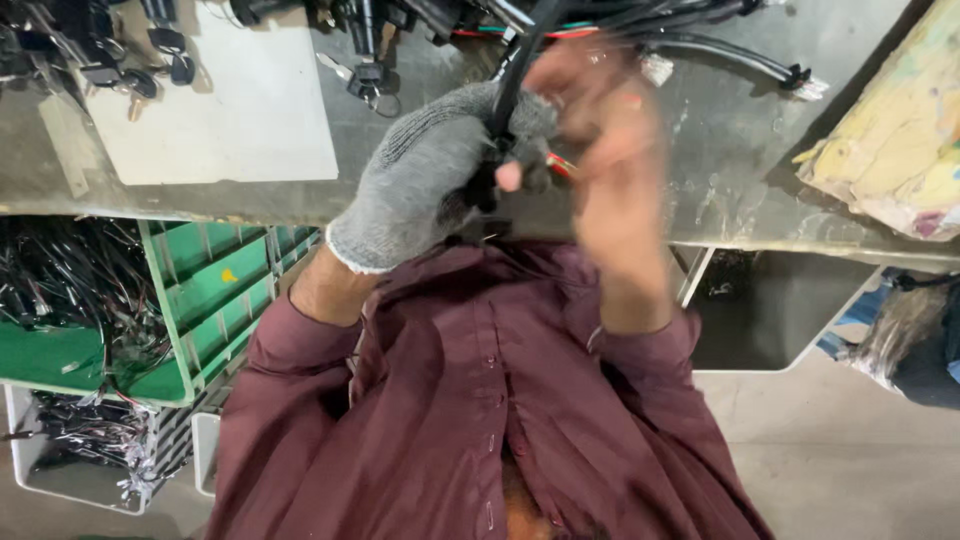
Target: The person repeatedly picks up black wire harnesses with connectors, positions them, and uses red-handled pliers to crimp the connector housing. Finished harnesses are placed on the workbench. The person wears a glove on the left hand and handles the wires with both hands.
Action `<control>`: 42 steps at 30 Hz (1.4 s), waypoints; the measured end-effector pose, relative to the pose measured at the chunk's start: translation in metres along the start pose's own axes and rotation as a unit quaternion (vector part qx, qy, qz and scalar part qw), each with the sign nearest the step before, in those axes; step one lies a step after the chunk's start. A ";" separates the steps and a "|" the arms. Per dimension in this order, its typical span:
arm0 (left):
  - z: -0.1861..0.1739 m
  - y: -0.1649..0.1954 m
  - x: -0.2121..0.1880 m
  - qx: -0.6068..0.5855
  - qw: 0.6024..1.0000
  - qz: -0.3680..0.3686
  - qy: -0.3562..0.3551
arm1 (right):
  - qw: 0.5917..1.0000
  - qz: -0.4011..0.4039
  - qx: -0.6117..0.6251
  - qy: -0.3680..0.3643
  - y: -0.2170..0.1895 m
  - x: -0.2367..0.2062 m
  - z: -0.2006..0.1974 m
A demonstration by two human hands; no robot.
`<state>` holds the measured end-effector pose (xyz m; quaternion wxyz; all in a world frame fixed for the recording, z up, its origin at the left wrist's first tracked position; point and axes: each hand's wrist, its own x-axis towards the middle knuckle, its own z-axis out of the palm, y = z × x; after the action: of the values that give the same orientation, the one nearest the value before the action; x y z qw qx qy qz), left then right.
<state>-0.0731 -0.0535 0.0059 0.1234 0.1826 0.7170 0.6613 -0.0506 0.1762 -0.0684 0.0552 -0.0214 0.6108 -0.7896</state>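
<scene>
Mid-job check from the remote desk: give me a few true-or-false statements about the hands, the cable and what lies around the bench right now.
1. The left hand wears a grey knit glove. True.
2. The right hand is gloved as well. False: it is bare, and blurred.
3. The gloved hand grips a black cable bundle. True.
4. The crate below the bench edge is red. False: it is green, with black wires beside it.
5. A white sheet lies on the metal bench, with keys near it. True.
</scene>
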 end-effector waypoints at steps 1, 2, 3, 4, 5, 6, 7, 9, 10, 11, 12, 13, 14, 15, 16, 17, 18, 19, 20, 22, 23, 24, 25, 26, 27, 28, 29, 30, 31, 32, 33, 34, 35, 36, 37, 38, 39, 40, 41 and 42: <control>-0.003 0.000 0.000 -0.098 0.994 -0.039 0.001 | 0.989 0.091 -0.111 -0.040 0.014 -0.012 0.012; -0.003 0.000 0.001 -0.196 0.977 -0.079 0.005 | 0.993 0.101 0.003 -0.056 0.025 -0.022 0.018; -0.001 -0.001 0.000 -0.128 0.990 -0.047 0.040 | 0.984 0.114 0.117 -0.069 0.035 -0.032 0.020; 0.003 -0.003 -0.001 -0.060 0.995 -0.019 0.071 | 0.991 0.097 0.063 -0.072 0.042 -0.038 0.017; 0.009 -0.008 -0.002 0.010 0.995 0.013 0.097 | 0.995 0.075 0.009 -0.072 0.045 -0.041 0.011; 0.018 -0.011 -0.004 -0.010 0.992 0.030 0.122 | 0.995 0.045 -0.046 -0.070 0.046 -0.040 0.006; 0.029 -0.015 -0.008 -0.033 0.988 0.047 0.143 | 0.995 0.001 -0.066 -0.079 0.044 -0.037 0.000; 0.040 -0.022 -0.017 -0.083 0.984 0.014 0.158 | 0.986 -0.078 -0.107 -0.101 0.032 -0.028 -0.006; 0.041 -0.025 -0.021 -0.109 0.982 -0.038 0.153 | 0.979 -0.096 -0.150 -0.103 0.024 -0.022 -0.006; 0.040 -0.027 -0.025 -0.133 0.976 -0.088 0.149 | 0.969 -0.115 -0.192 -0.106 0.016 -0.017 -0.004; 0.039 -0.028 -0.027 -0.086 0.981 -0.066 0.159 | 0.956 -0.135 -0.233 -0.112 0.009 -0.012 -0.002; 0.036 -0.029 -0.028 -0.037 0.984 -0.046 0.168 | 0.941 -0.162 -0.275 -0.109 0.003 -0.008 0.001; 0.034 -0.029 -0.029 0.018 0.986 -0.020 0.163 | 0.924 -0.189 -0.316 -0.105 -0.001 -0.004 0.005; 0.030 -0.028 -0.028 0.073 0.984 0.006 0.160 | 0.904 -0.218 -0.355 -0.099 -0.003 -0.001 0.007; 0.028 -0.027 -0.027 0.134 0.980 0.039 0.141 | 0.911 -0.208 -0.341 -0.104 -0.004 0.000 0.009; 0.026 -0.025 -0.025 0.193 0.971 0.068 0.122 | 0.918 -0.196 -0.327 -0.110 -0.004 0.000 0.010; 0.024 -0.023 -0.023 0.150 0.983 0.032 0.101 | 0.925 -0.182 -0.312 -0.115 -0.002 -0.001 0.010; 0.020 -0.021 -0.020 0.106 0.991 -0.002 0.078 | 0.939 -0.160 -0.280 -0.118 -0.001 -0.003 0.010; 0.018 -0.020 -0.017 0.062 0.996 -0.034 0.055 | 0.951 -0.139 -0.249 -0.121 0.000 -0.005 0.010; 0.016 -0.018 -0.013 0.014 0.996 -0.059 0.061 | 0.962 -0.111 -0.220 -0.117 0.001 -0.011 0.010; 0.016 -0.017 -0.010 -0.009 0.996 -0.070 0.062 | 0.962 -0.109 -0.225 -0.109 0.001 -0.013 0.010; 0.018 -0.016 -0.009 -0.006 0.996 -0.049 0.069 | 0.962 -0.108 -0.230 -0.099 0.001 -0.014 0.011; 0.020 -0.016 -0.007 -0.003 0.997 -0.029 0.076 | 0.963 -0.109 -0.226 -0.093 0.001 -0.015 0.012; 0.023 -0.015 -0.007 0.013 0.996 -0.023 0.083 | 0.965 -0.109 -0.223 -0.088 0.000 -0.014 0.012; 0.027 -0.013 -0.006 0.029 0.995 -0.018 0.089 | 0.966 -0.108 -0.219 -0.083 -0.001 -0.014 0.012; 0.031 -0.011 -0.007 0.060 0.993 -0.025 0.095 | 0.979 -0.059 -0.175 -0.080 -0.002 -0.012 0.011; 0.033 -0.010 -0.007 0.092 0.990 -0.029 0.100 | 0.988 -0.013 -0.131 -0.076 -0.003 -0.011 0.010; 0.034 -0.009 -0.008 0.140 0.984 -0.015 0.107 | 0.993 0.034 -0.085 -0.072 -0.003 -0.009 0.008; 0.033 -0.009 -0.008 0.186 0.976 -0.004 0.115 | 0.991 0.041 -0.091 -0.087 -0.004 -0.009 0.006; 0.033 -0.009 -0.009 0.232 0.965 0.005 0.125 | 0.989 0.050 -0.096 -0.105 -0.004 -0.010 0.004; 0.030 -0.010 -0.010 0.197 0.976 -0.050 0.083 | 0.987 0.054 -0.091 -0.119 -0.003 -0.012 0.003; 0.025 -0.012 -0.010 0.161 0.981 -0.102 0.040 | 0.986 0.058 -0.086 -0.133 -0.001 -0.014 0.003; 0.022 -0.014 -0.010 0.123 0.981 -0.150 -0.002 | 0.985 0.057 -0.071 -0.144 0.001 -0.017 0.003; 0.021 -0.017 -0.010 0.141 0.987 -0.080 -0.004 | 0.984 0.057 -0.056 -0.157 0.004 -0.019 0.004; 0.021 -0.019 -0.010 0.159 0.987 -0.008 -0.007 | 0.989 0.045 -0.027 -0.141 0.009 -0.021 0.005; 0.022 -0.020 -0.010 0.175 0.982 0.066 -0.017 | 0.992 0.030 0.002 -0.122 0.014 -0.022 0.007; 0.024 -0.021 -0.010 0.186 0.981 0.059 -0.006 | 0.994 0.020 0.030 -0.100 0.020 -0.021 0.008; 0.026 -0.021 -0.010 0.195 0.980 0.050 0.004 | 0.992 0.030 0.018 -0.124 0.025 -0.020 0.007; 0.027 -0.019 -0.010 0.207 0.977 0.047 0.014 | 0.988 0.034 0.005 -0.148 0.031 -0.017 0.004; 0.028 -0.018 -0.009 0.181 0.983 0.038 0.016 | 0.985 0.037 -0.008 -0.170 0.037 -0.013 0.001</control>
<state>-0.0550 -0.0331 -0.0149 0.0520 0.2183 0.8193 0.5277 -0.0349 0.1682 -0.1031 0.1873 -0.1335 0.5993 -0.7668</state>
